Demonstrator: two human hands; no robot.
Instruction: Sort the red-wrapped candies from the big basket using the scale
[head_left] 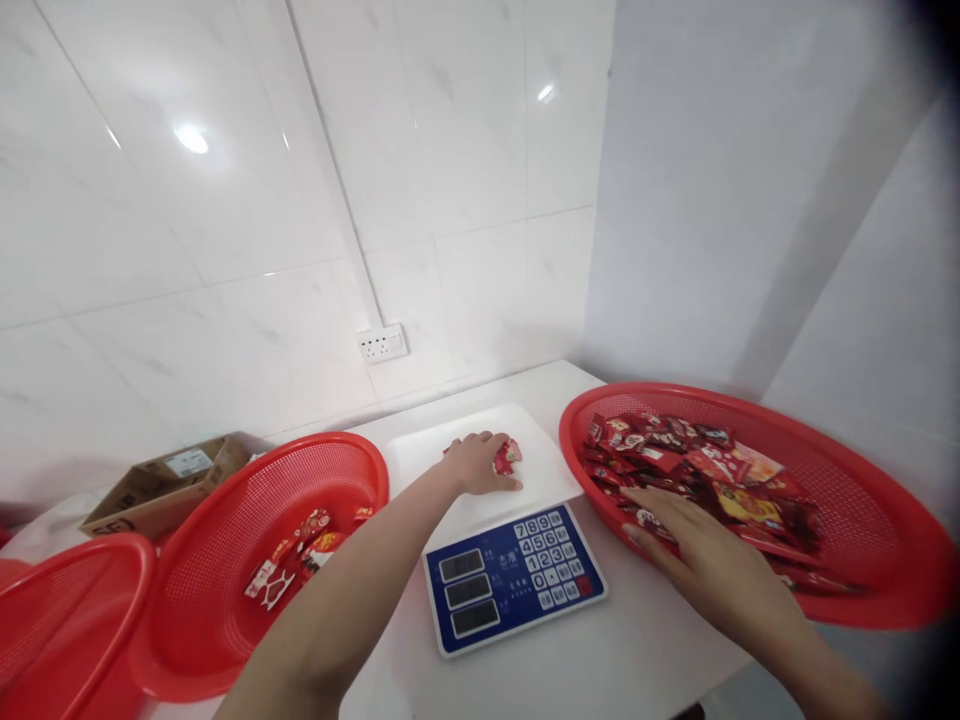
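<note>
Head view: the step appears to be setting down or gathering packets [513, 455] on the scale [511, 570]; lifting them would call for a secure pinch. The left hand [477, 464] arches over them, fingers curled, grip indeterminable; the right hand [694, 532], loosely open, slants over the basket [885, 510].

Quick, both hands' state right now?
Left hand: over red packets on the scale; grip can't be told.
Right hand: open, at the right basket; nothing visibly held.
</note>
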